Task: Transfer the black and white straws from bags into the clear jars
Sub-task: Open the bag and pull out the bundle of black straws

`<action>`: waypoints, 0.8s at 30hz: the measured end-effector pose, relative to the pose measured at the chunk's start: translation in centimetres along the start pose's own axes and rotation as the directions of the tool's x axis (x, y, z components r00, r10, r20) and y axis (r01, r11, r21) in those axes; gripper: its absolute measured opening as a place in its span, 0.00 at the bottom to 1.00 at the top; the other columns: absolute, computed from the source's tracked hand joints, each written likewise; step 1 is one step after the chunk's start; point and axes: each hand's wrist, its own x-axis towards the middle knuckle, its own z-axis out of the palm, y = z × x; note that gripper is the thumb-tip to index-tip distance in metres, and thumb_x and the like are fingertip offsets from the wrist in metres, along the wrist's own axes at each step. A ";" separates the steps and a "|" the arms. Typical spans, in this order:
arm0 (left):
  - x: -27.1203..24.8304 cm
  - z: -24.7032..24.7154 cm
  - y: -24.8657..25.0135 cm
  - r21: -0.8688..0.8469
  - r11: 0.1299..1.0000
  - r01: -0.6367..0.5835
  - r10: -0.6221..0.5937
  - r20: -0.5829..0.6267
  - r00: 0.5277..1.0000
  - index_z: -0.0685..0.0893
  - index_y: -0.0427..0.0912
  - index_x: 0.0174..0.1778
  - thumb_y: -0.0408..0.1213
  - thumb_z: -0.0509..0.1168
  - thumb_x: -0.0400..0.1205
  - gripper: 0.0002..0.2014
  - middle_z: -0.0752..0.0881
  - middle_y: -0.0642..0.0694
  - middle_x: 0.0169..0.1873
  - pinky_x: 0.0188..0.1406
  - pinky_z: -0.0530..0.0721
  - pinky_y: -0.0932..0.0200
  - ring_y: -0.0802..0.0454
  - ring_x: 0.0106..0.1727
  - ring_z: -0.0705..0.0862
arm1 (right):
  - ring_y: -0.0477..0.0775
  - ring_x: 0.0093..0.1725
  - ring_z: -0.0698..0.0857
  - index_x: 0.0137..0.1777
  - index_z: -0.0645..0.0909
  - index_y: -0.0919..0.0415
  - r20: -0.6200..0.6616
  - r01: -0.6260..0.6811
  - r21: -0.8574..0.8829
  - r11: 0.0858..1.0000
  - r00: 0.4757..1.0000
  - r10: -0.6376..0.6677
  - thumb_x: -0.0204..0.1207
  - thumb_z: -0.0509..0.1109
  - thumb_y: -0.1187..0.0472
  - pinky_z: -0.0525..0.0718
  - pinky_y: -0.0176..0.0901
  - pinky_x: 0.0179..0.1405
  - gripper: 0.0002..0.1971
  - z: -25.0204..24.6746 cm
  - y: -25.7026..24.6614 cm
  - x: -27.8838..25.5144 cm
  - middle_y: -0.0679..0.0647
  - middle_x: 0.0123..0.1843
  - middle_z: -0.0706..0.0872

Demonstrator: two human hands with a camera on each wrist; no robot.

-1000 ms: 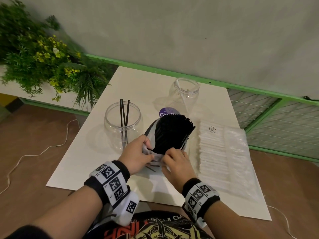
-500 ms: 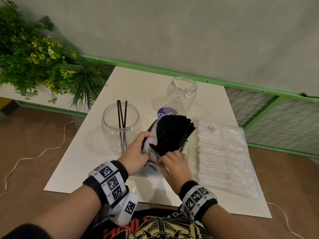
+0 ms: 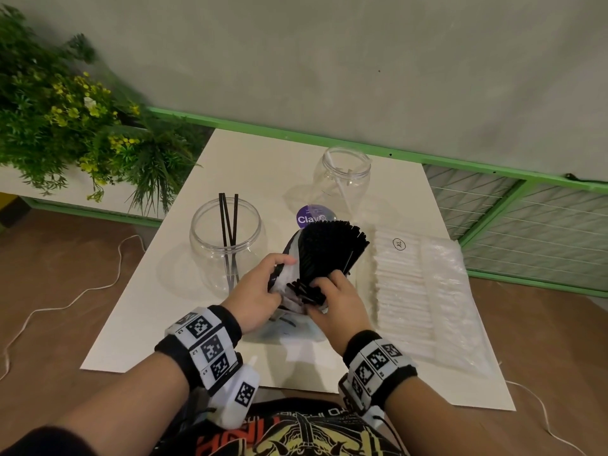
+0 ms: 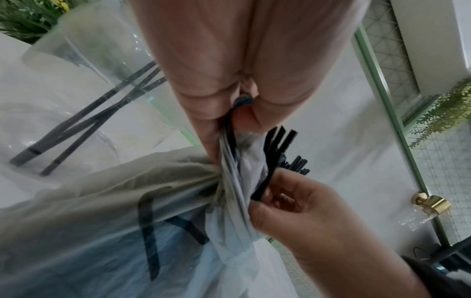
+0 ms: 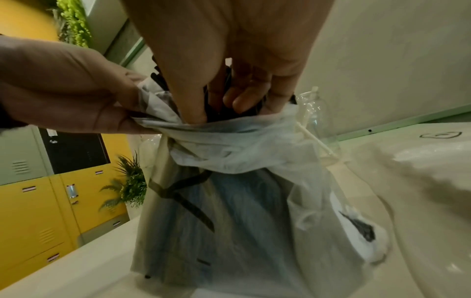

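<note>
A fanned bundle of black straws (image 3: 329, 248) stands up out of a thin plastic bag (image 3: 289, 324) at the middle of the white table (image 3: 256, 159). My left hand (image 3: 260, 291) grips the bunched bag mouth (image 4: 229, 161). My right hand (image 3: 332, 301) pinches several black straws (image 4: 267, 171) near their lower ends, its fingers (image 5: 193, 96) reaching into the bag (image 5: 229, 201). The near clear jar (image 3: 227, 241) at left holds three black straws (image 3: 228, 218). The far clear jar (image 3: 345, 176) holds one white straw (image 5: 313, 139). A flat bag of white straws (image 3: 414, 291) lies to the right.
A purple round label (image 3: 312, 217) lies behind the black bundle. Green plants (image 3: 75, 120) stand at the left, a green rail (image 3: 460, 169) and wire grid at the back right. A white cable (image 3: 65, 304) runs over the brown floor.
The bundle has risen and tilted a little more upright. My right hand has moved up from the bag's base onto the straws' lower ends; my left hand has shifted up along the bag mouth.
</note>
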 end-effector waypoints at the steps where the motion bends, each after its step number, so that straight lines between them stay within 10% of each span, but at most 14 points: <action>1: 0.0 0.0 0.1 -0.006 1.000 0.000 0.000 0.008 1.000 0.74 0.60 0.65 0.16 0.57 0.74 0.34 0.83 0.49 0.56 0.59 0.81 0.61 0.55 0.57 0.83 | 0.58 0.49 0.79 0.53 0.84 0.61 -0.003 -0.005 -0.047 0.999 1.000 0.005 0.66 0.78 0.62 0.81 0.45 0.44 0.15 0.1 -0.2 0.2 0.55 0.51 0.77; 5: 0.0 -0.2 0.1 -0.013 1.000 -0.020 0.020 0.001 1.000 0.78 0.58 0.59 0.15 0.56 0.74 0.31 0.84 0.50 0.57 0.57 0.79 0.68 0.59 0.57 0.83 | 0.60 0.51 0.78 0.48 0.84 0.62 -0.049 -0.017 -0.059 0.998 0.999 0.014 0.67 0.77 0.64 0.82 0.49 0.48 0.10 0.2 -0.6 0.2 0.56 0.51 0.78; 9: 0.0 -0.7 -0.2 0.033 0.999 0.000 0.003 -0.108 0.994 0.79 0.52 0.45 0.17 0.56 0.75 0.21 0.83 0.52 0.41 0.38 0.73 0.74 0.67 0.37 0.80 | 0.53 0.49 0.78 0.53 0.81 0.60 -0.173 -0.043 0.085 0.995 0.983 0.058 0.75 0.73 0.62 0.81 0.50 0.52 0.08 -1.0 -0.3 -0.1 0.48 0.48 0.79; 14: 0.0 -0.3 -0.6 0.127 0.992 -0.015 0.037 -0.171 0.985 0.76 0.53 0.37 0.23 0.57 0.80 0.17 0.82 0.48 0.33 0.30 0.71 0.73 0.57 0.32 0.74 | 0.52 0.58 0.73 0.72 0.69 0.56 -0.366 -0.121 0.063 0.991 0.921 0.136 0.71 0.77 0.61 0.72 0.51 0.65 0.31 -3.4 0.2 0.5 0.54 0.56 0.80; 19: 0.2 -0.1 -0.7 0.162 0.986 -0.033 0.058 -0.153 0.987 0.76 0.55 0.37 0.25 0.56 0.81 0.17 0.84 0.46 0.38 0.36 0.74 0.65 0.55 0.36 0.78 | 0.59 0.74 0.63 0.81 0.53 0.51 -0.466 -0.110 -0.128 0.986 0.884 0.038 0.64 0.82 0.57 0.42 0.40 0.78 0.51 -5.0 1.6 1.9 0.60 0.76 0.64; 24: 0.1 -0.2 -0.7 0.150 0.987 -0.049 0.071 -0.143 0.987 0.77 0.52 0.36 0.25 0.56 0.82 0.16 0.82 0.52 0.35 0.31 0.70 0.76 0.62 0.33 0.76 | 0.58 0.76 0.71 0.73 0.75 0.58 -0.337 0.014 -0.240 0.971 0.936 -0.097 0.73 0.77 0.57 0.72 0.63 0.72 0.29 -5.4 3.6 2.1 0.50 0.76 0.75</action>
